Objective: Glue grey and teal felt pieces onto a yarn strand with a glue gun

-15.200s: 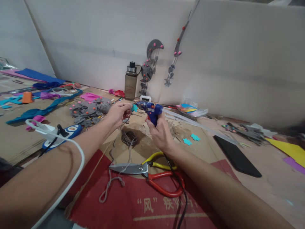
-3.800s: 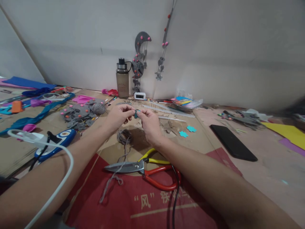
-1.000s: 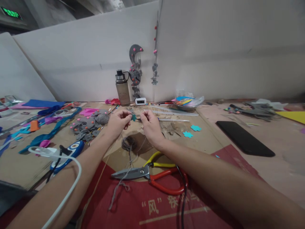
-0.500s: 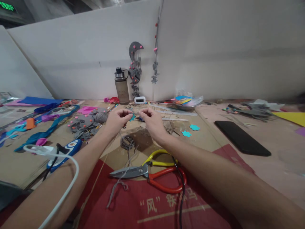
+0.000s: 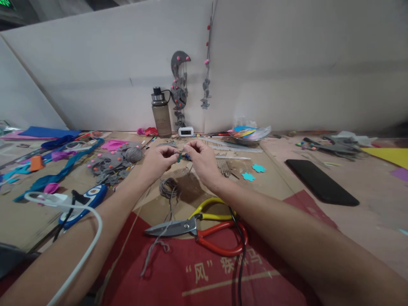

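Both forearms enter from the lower corners of the frame and converge near its centre, wrists raised and the hands close together. The left hand [image 5: 159, 163] is turned inward, its fingers pinching a small teal piece [image 5: 179, 157] just left of the gap between the hands. The right hand [image 5: 205, 165] faces it with thumb and forefinger drawn together; whether these grip anything cannot be told. A dark blue object [image 5: 187, 157], partly hidden, shows beside the right fingertips. Below the hands, at centre, lies a coil of grey yarn [image 5: 168, 188], its tail trailing over the blades of the scissors [image 5: 174, 228]. A black cord [image 5: 240, 255] crosses the scissors' handles, and a white cable [image 5: 95, 242] loops across the left forearm; both are obstructions. Grey felt pieces [image 5: 110, 163] are heaped left of the left hand. Two turquoise flower cut-outs [image 5: 253, 172] lie right of the right hand, with a black phone [image 5: 321, 182] farther right. At the rear, a bottle [image 5: 162, 117] and a white clock [image 5: 185, 131] stand before the white panel [image 5: 270, 63] bounding the counter [image 5: 379, 212]. Brown cardboard [image 5: 277, 178] is exposed between the cut-outs and the phone; the counter's surface shows beyond, at right.
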`<state>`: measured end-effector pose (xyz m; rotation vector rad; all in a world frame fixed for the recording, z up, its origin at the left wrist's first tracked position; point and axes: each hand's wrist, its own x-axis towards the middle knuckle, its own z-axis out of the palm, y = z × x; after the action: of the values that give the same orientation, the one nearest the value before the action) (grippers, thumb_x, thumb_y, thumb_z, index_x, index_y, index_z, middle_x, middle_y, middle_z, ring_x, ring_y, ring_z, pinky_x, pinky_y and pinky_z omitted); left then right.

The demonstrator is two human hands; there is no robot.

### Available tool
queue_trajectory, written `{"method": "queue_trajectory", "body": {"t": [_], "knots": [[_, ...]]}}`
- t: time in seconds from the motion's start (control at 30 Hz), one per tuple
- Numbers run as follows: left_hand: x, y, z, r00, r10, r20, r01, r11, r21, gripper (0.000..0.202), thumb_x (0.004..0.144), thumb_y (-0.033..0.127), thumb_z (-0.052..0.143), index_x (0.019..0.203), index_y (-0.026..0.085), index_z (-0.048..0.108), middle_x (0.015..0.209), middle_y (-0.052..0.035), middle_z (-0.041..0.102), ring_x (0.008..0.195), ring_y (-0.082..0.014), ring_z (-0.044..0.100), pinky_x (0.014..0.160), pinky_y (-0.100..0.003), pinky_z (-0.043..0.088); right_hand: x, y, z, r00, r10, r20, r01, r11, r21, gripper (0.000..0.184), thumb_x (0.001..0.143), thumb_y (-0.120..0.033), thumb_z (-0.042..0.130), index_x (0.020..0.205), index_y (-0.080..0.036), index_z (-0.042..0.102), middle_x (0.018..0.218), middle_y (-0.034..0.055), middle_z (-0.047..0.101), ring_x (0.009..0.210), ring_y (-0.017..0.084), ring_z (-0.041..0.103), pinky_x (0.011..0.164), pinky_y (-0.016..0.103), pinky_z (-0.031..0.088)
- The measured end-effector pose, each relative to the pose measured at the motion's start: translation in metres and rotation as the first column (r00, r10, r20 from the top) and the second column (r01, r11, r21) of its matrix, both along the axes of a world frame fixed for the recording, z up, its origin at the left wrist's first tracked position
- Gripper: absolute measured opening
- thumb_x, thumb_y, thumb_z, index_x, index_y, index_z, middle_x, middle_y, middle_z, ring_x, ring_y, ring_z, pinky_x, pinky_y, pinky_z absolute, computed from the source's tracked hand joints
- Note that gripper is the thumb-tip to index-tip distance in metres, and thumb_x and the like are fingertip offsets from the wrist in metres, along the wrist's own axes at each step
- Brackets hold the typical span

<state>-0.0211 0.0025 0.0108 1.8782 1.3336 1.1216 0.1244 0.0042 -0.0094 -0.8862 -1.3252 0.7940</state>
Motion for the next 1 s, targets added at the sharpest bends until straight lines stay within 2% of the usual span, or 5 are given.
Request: {"method": "queue_trajectory", "body": {"t": [0.3, 0.53, 0.77, 1.0], "knots": [[0.003, -0.004, 0.004, 0.998, -0.034, -0.045, 0.033, 0.999, -0.020, 0.017, 0.069, 0.029, 0.059, 0.075, 0.013, 0.065, 0.052, 0.0044, 0.049, 0.041, -0.0063, 0.043, 0.042, -0.019, 0.033, -0.002, -0.003, 0.000, 0.998, 0.004, 0.059, -0.006, 0.999, 0.049, 0.016, 0.081, -0.032, 0.049, 0.074, -0.018, 0.053, 0.066, -0.0039, 0.046, 0.062, 0.010, 0.040, 0.060, 0.025, 0.033], [0.003, -0.005, 0.005, 0.990, -0.087, -0.107, 0.086, 0.996, -0.010, 0.016, 0.070, 0.027, 0.058, 0.075, 0.013, 0.064, 0.055, 0.0039, 0.050, 0.044, -0.0063, 0.043, 0.043, -0.019, 0.032, -0.002, 0.000, -0.002, 0.999, 0.023, 0.037, -0.025, 0.998, 0.049, 0.014, 0.082, -0.031, 0.049, 0.075, -0.019, 0.051, 0.066, -0.0045, 0.046, 0.061, 0.010, 0.041, 0.061, 0.025, 0.033], [0.004, -0.004, 0.003, 0.988, -0.135, -0.079, 0.133, 0.991, -0.022, 0.017, 0.073, 0.030, 0.058, 0.076, 0.014, 0.064, 0.053, 0.0044, 0.049, 0.043, -0.0061, 0.040, 0.044, -0.019, 0.031, -0.002, 0.001, -0.004, 0.999, 0.033, -0.001, -0.033, 0.999, 0.017, 0.016, 0.082, -0.032, 0.048, 0.074, -0.019, 0.050, 0.066, -0.0044, 0.045, 0.061, 0.010, 0.040, 0.061, 0.025, 0.034], [0.008, -0.011, 0.006, 0.986, -0.087, -0.142, 0.098, 0.993, 0.073, 0.020, 0.074, 0.033, 0.059, 0.073, 0.014, 0.065, 0.049, 0.0034, 0.051, 0.043, -0.0072, 0.042, 0.045, -0.020, 0.032, 0.000, -0.002, -0.002, 0.999, 0.024, 0.026, -0.025, 0.999, 0.046, 0.018, 0.084, -0.035, 0.047, 0.075, -0.020, 0.048, 0.068, -0.0036, 0.045, 0.063, 0.010, 0.040, 0.062, 0.024, 0.034]]}}
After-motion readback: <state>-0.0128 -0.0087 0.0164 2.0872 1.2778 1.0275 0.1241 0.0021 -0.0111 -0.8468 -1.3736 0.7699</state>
